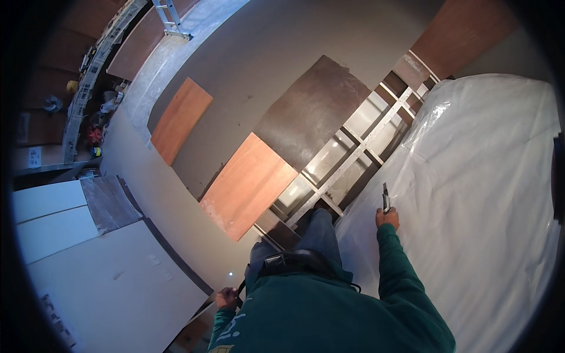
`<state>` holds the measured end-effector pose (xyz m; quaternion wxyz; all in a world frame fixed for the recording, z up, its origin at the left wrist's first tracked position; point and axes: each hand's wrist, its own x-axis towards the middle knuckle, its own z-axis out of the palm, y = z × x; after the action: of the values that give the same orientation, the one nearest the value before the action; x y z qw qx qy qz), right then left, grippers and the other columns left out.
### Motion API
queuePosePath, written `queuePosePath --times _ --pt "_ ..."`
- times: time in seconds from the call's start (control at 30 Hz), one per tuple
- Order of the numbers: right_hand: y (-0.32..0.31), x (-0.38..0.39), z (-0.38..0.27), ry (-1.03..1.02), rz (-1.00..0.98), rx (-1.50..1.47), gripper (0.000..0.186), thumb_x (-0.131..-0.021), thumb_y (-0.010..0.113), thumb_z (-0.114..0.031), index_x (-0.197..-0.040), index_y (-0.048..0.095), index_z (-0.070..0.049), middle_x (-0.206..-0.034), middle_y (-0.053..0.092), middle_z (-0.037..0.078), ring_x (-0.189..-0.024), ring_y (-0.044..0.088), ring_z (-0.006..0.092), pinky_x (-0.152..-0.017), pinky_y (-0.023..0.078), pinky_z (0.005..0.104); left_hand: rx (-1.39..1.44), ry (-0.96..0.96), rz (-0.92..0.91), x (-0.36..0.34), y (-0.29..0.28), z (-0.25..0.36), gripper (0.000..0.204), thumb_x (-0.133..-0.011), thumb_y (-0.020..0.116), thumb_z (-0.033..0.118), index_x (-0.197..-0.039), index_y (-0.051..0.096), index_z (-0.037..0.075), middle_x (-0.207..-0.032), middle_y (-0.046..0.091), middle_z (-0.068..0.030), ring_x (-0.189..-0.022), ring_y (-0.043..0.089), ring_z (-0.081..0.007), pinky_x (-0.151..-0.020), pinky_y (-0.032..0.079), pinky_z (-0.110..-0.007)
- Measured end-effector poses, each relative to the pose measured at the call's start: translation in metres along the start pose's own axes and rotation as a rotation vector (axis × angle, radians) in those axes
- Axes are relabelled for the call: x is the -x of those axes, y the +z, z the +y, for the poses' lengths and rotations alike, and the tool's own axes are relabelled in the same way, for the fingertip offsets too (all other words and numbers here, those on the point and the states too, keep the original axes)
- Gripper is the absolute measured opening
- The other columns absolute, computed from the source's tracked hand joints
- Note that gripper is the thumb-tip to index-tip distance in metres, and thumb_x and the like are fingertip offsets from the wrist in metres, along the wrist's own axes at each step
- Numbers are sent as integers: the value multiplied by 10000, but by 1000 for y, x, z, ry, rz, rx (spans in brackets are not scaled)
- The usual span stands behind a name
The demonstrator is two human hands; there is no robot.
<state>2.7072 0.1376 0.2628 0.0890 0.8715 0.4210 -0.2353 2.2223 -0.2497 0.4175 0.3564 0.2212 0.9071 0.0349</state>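
Note:
My right hand (388, 219) is closed around a utility knife (386, 200), its blade pointing away from me. The hand is over a large translucent plastic sheet (471, 170), wrinkled and shiny in places, which covers the right side. My left hand (226, 297) hangs low beside my hip with its fingers curled, next to a black strap (241, 293). Whether anything is inside those fingers is too small to make out. Under my legs runs a pale wooden frame (356, 154) with open bays, alongside the sheet's left edge.
Reddish plywood panels (250, 187) and a dark brown board (315, 112) lie left of the frame. Another plywood piece (182, 120) is farther left. Large white panels (118, 282) stand at lower left. A ladder (170, 20) rises at the far left, near a cluttered shelf (88, 88).

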Motion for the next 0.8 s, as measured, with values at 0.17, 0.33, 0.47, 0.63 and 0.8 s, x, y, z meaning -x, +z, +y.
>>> queuePosePath --times 0.17,0.33,0.47,0.63,0.8 --pt "-5 -4 -7 34 -124 99 420 -782 668 -428 -993 624 -68 -981 679 150 -971 650 345 -885 477 476 -75 83 136 6 2 23 189 -819 656 215 -844 694 31 -776 691 -123 -704 681 -256 -686 543 -384" --pt "-6 -5 -12 87 -182 133 395 -779 656 -420 -1007 644 -98 -1034 701 115 -1027 648 329 -967 410 498 -26 88 164 5 -11 60 109 -792 650 121 -867 677 47 -795 668 -119 -655 662 -238 -637 555 -355" --pt "-8 -13 -10 139 -249 66 415 -774 647 -422 -1034 646 -100 -1054 698 125 -1032 646 339 -977 410 489 178 -89 50 5 -10 94 131 -813 636 125 -897 669 30 -787 684 -111 -654 672 -195 -540 542 -304" --pt "-13 -19 -12 197 -287 17 469 -761 629 -441 -1067 653 -86 -1062 693 157 -1039 641 356 -1002 397 469 72 12 197 -14 -8 124 148 -846 586 135 -896 661 17 -772 687 -122 -670 675 -270 -616 545 -344" --pt "-20 -19 -2 191 -287 -97 498 -760 610 -461 -1059 661 -66 -1054 688 186 -1035 635 387 -970 426 494 -303 413 460 -37 -16 165 131 -811 618 77 -930 634 25 -888 615 -161 -737 630 -311 -694 532 -379"
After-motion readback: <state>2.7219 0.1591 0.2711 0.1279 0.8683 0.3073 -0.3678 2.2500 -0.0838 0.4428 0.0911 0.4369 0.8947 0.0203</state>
